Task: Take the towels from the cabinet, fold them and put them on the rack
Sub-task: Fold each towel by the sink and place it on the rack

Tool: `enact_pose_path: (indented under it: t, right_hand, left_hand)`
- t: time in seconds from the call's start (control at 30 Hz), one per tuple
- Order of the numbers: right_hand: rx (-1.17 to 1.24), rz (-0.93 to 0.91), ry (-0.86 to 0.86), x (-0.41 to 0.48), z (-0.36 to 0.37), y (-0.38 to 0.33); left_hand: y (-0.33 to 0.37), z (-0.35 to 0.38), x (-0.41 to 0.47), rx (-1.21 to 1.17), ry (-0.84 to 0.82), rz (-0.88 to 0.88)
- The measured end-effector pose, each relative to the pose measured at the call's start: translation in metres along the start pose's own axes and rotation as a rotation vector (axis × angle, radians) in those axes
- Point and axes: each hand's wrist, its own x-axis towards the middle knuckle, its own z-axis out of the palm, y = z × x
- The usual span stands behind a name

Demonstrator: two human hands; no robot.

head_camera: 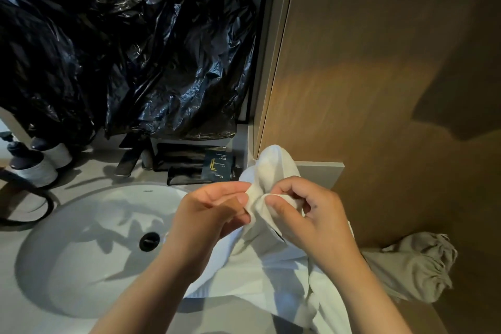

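Observation:
A white towel [273, 260] hangs bunched in front of me over the right side of the basin, with a rounded fold rising above my hands. My left hand [208, 211] pinches a bunched edge of it between thumb and fingers. Right beside it, my right hand [306, 211] grips the same edge with curled fingers. The towel's lower part drapes down over the counter edge. No cabinet interior or rack shows.
A white sink basin [89, 247] with a black drain fills the left. Black plastic sheeting [135, 43] covers the wall behind it. Dispenser bottles [35, 165], a faucet [130, 160] and dark sachets [217, 165] stand on the counter. A wooden panel [379, 62] stands at right, grey cloth [414, 268] below it.

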Motion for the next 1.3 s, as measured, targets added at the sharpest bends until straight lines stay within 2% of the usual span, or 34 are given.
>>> enact_pose_path:
  t: [0.2, 0.4, 0.67, 1.07, 1.3]
  right_hand:
    - [-0.011, 0.063, 0.027, -0.003, 0.006, 0.004]
    - [-0.037, 0.113, 0.054, -0.002, 0.008, 0.01]
    - [-0.041, 0.142, 0.057, -0.003, 0.008, 0.012]
    - [-0.006, 0.175, 0.063, -0.003, 0.01, 0.01]
    - [-0.052, 0.107, 0.011, -0.003, 0.006, 0.01]
  left_hand:
    - [-0.007, 0.004, -0.005, -0.03, 0.004, 0.023]
    - [-0.008, 0.006, -0.008, 0.003, -0.093, 0.089]
    - [-0.012, 0.011, -0.007, 0.099, -0.002, 0.169]
    - [-0.015, 0.013, -0.011, 0.282, 0.021, 0.299]
    - [-0.017, 0.012, -0.012, 0.343, 0.041, 0.319]
